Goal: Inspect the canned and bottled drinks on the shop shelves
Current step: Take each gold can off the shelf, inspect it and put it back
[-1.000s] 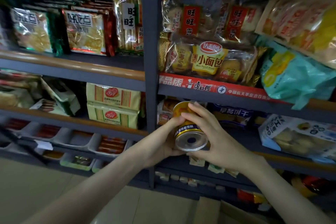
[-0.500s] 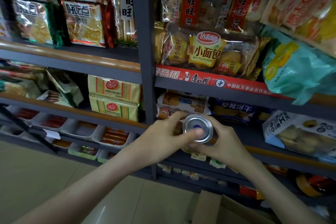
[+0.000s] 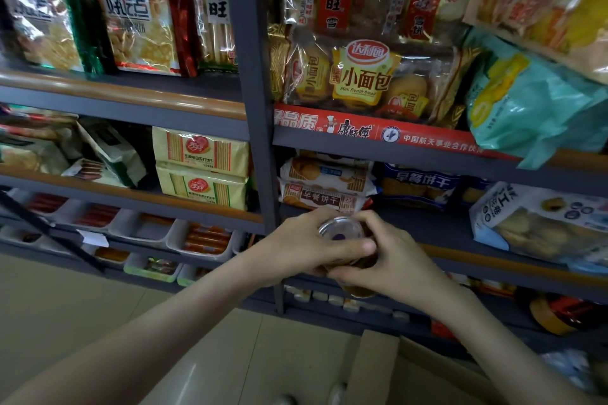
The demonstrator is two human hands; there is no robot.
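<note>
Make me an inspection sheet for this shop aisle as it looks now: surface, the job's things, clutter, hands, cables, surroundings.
Surface: dark shelves with orange front rims, stocked with snacks.
Job's things: one can, held in front of the shelves, silvery end toward the camera.
Clutter: cardboard box at the lower edge.
Hands: left hand and right hand both grip the can.
Cables: nothing seen.
Surroundings: bread bag, yellow biscuit packs, pale tiled floor.
</note>
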